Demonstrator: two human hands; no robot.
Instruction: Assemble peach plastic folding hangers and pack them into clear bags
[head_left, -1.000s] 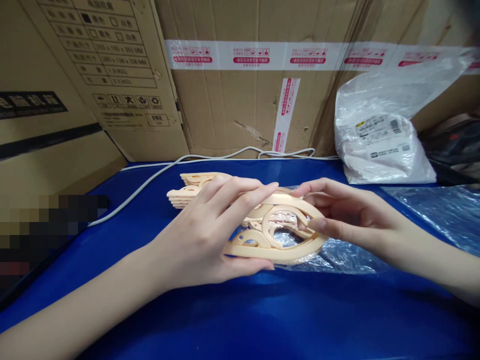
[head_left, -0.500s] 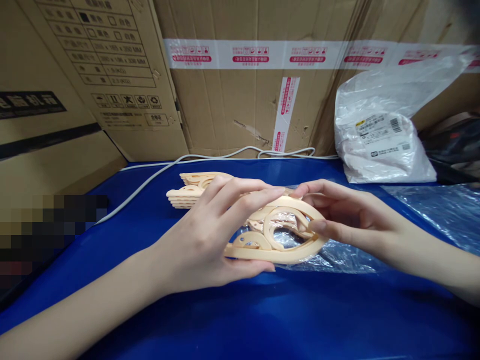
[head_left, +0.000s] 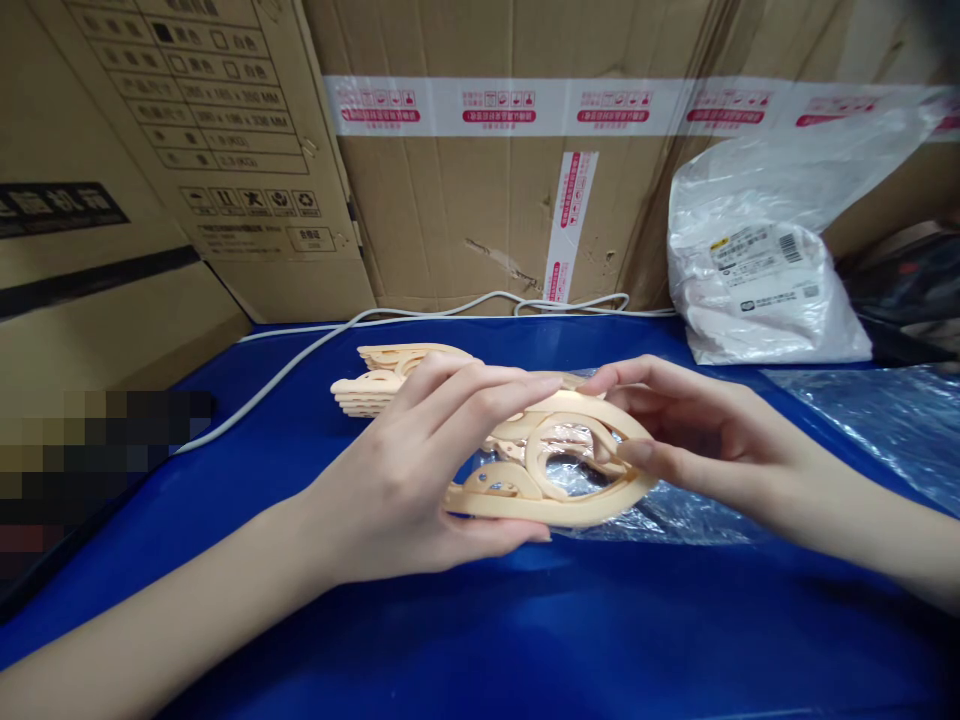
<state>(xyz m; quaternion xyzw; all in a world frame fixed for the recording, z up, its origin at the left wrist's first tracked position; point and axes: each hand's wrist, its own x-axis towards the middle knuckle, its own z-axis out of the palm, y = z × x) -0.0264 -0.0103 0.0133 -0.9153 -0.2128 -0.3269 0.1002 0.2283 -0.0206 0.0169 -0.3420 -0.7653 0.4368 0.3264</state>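
Note:
A cream plastic folding clothes hanger [head_left: 574,512], folded into a rounded loop with curved inner parts, is held between both hands above the table. My left hand [head_left: 405,455] is closed around its left part, fingers over the top edge and thumb beneath. My right hand [head_left: 697,425] pinches the rounded right end, thumb on the near face and fingertips at the top edge. Behind my left hand lies a stack of similar cream folding hangers [head_left: 367,388], partly hidden by the fingers. Under and behind the held hanger spreads a clear plastic wrapper [head_left: 697,522].
On the blue table [head_left: 540,620], a white plastic mailing bag [head_left: 772,290] stands at the back right, near another clear plastic sheet [head_left: 885,415]. A white cable [head_left: 300,375] runs along the back. Cardboard boxes [head_left: 465,220] line the rear and left.
Both hands keep the same hold on the hanger, and it stays almost in place. Only a very slight shift of the whole view shows.

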